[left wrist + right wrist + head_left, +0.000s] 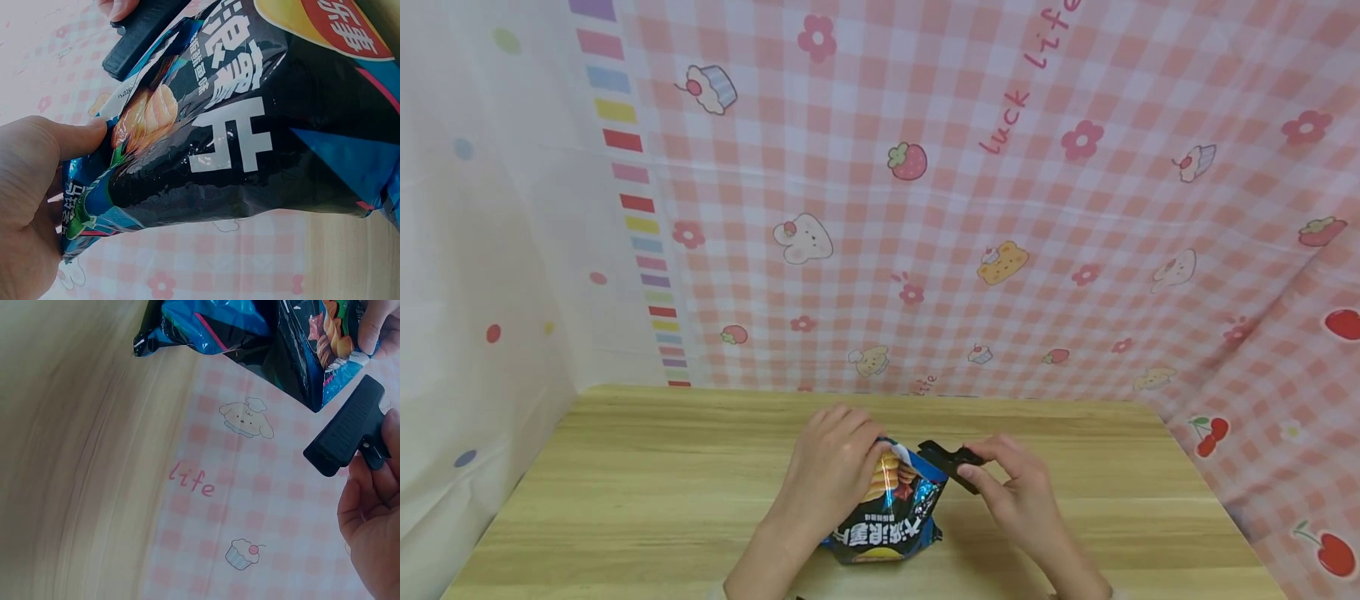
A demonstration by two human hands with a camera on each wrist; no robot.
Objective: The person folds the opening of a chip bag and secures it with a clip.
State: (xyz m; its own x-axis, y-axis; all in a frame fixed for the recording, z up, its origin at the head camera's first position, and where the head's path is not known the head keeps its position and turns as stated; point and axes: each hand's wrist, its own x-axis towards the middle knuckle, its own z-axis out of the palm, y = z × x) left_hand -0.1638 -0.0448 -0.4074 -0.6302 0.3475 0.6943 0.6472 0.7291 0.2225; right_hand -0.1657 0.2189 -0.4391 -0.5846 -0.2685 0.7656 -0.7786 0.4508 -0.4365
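Note:
A black and blue bag of potato chips (891, 508) is at the front middle of the wooden table. My left hand (835, 462) grips the bag's top edge at its left side, with the thumb (84, 134) over the printed front. In my right hand (1018, 492) a black clip (951, 467) is pinched between thumb and fingers. The clip's long jaw lies close beside the right end of the bag's folded top edge. In the right wrist view the clip (350, 428) is just beside the bag's corner (315, 394).
The wooden table (662, 475) reaches back to a pink checked cloth (850, 192) with cartoon prints. A pale dotted cloth (475, 250) hangs on the left, and a cherry-printed cloth (1300, 433) on the right.

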